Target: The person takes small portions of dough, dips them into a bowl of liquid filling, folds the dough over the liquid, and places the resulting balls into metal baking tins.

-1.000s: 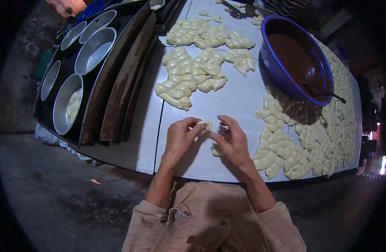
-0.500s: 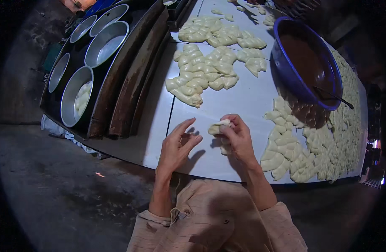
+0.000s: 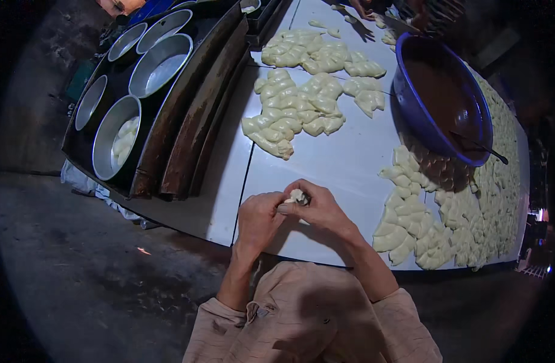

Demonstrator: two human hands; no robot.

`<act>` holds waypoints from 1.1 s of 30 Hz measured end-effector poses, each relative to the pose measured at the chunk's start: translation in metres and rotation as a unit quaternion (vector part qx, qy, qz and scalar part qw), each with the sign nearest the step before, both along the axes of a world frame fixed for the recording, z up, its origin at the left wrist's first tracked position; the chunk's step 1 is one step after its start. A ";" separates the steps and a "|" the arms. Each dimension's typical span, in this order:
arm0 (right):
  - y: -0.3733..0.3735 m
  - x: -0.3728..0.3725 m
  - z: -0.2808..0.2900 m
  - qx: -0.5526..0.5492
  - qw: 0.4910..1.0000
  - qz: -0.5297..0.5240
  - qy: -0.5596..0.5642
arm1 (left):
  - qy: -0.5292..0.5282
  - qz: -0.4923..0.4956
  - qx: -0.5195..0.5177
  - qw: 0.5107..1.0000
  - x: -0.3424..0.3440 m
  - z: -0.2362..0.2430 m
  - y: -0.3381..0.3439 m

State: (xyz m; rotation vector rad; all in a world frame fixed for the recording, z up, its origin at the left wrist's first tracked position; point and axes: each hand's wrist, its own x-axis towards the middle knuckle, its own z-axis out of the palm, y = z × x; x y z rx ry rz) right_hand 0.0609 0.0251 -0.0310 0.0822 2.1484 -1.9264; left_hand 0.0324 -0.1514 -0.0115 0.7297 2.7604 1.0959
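Observation:
Close to the table's near edge, my two hands meet around a small piece of pale dough (image 3: 297,196). My right hand (image 3: 319,210) pinches it between thumb and fingers, and a dark spot shows beside it. Curled against its left side, my left hand (image 3: 260,216) is closed on the same piece, its fingertips mostly hidden. Ahead of my hands lie clusters of smooth dough pieces (image 3: 282,107), pressed together on the white table (image 3: 326,158). A larger spread of dough pieces (image 3: 410,224) covers the right side.
A blue basin (image 3: 408,100) of brown paste (image 3: 438,91), with a dark-handled utensil (image 3: 492,148) in it, stands at the right. On the left, a dark metal tray (image 3: 153,163) carries round tins (image 3: 102,145), one with dough pieces inside. Another person's hand (image 3: 361,9) shows at the far edge.
My left hand, open and apart before, has moved right and closed on the dough. My right hand has shifted left and slightly nearer with the piece. The view has tilted slightly.

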 end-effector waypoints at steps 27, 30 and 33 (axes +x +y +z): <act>0.040 0.000 0.029 -0.311 0.933 -0.143 -0.110 | -0.014 -0.007 -0.095 0.995 0.003 -0.016 -0.005; 0.032 0.008 0.036 -0.320 0.929 -0.149 -0.108 | -0.210 -0.008 0.117 0.971 0.000 0.011 0.015; 0.025 0.008 0.029 -0.263 0.955 -0.130 -0.052 | -0.355 0.056 0.309 0.881 -0.003 -0.004 0.038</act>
